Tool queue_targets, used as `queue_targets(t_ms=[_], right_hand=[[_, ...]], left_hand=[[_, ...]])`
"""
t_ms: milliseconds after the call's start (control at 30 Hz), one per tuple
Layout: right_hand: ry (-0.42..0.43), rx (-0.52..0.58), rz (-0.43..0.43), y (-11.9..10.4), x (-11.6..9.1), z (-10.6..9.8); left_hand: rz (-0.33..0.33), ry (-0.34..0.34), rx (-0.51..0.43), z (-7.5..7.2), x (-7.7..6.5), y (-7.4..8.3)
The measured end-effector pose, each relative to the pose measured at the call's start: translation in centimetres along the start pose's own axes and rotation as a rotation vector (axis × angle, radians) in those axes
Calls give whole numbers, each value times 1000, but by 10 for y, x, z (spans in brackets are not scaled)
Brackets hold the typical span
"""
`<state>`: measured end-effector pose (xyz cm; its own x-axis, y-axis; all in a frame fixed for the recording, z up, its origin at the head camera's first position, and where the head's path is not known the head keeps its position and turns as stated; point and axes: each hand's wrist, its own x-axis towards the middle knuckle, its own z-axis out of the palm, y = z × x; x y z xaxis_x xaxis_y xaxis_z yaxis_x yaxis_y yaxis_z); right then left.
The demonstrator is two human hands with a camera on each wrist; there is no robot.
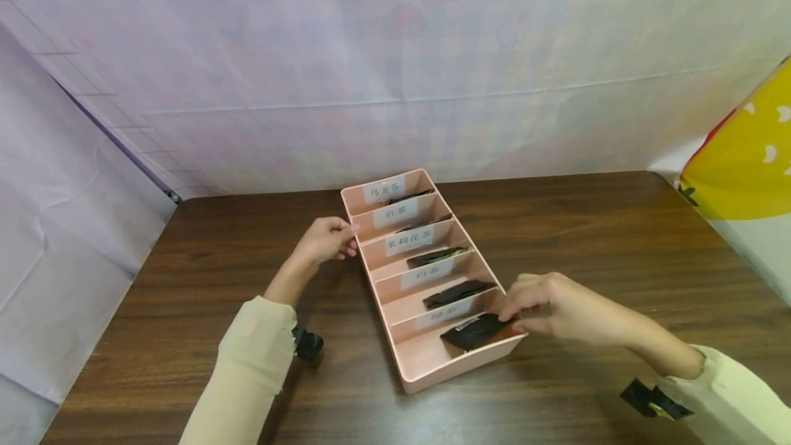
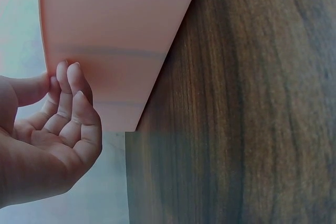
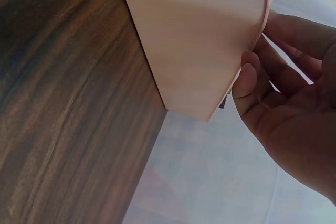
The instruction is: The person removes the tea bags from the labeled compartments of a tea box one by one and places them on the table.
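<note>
A pink divided storage box (image 1: 378, 280) lies at a slant on the table, its several compartments in a row. Paper labels with handwritten characters mark the compartments, and each holds a dark packet; the nearest black packet (image 1: 474, 332) lies by the right fingers. On the left side, the left hand (image 1: 327, 239) pinches the box's rim toward the far end, fingertips against the outer wall in the left wrist view. Near the front right corner, the right hand (image 1: 550, 311) grips the opposite rim. In the right wrist view its fingers bend about the box edge (image 3: 210, 40).
The dark wood-grain table (image 1: 593, 239) extends on both sides of the box. Pale patterned cloth (image 1: 395, 53) hangs behind it, with a yellow cloth (image 1: 741, 156) at the right. Each forearm carries a black strap mount (image 1: 307, 343) at the sleeve.
</note>
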<state>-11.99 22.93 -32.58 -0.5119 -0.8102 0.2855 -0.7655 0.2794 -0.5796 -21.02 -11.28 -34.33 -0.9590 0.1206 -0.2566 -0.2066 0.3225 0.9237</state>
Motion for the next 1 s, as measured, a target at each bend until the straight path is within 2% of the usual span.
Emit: queue_targets(t_ms=[500,633,833,1000], right_hand=[[33,-10,-20,0,1,5],[51,-14,-31,-1,3,4],[87,-6,-95,-3,8,1],[105,-16,-86,-5,10,-4]], left_hand=[[8,8,8,1,0,-1],[5,9,7,1,0,-1],[10,8,3,1,0,-1],[9,10,-5,2,0,-1]])
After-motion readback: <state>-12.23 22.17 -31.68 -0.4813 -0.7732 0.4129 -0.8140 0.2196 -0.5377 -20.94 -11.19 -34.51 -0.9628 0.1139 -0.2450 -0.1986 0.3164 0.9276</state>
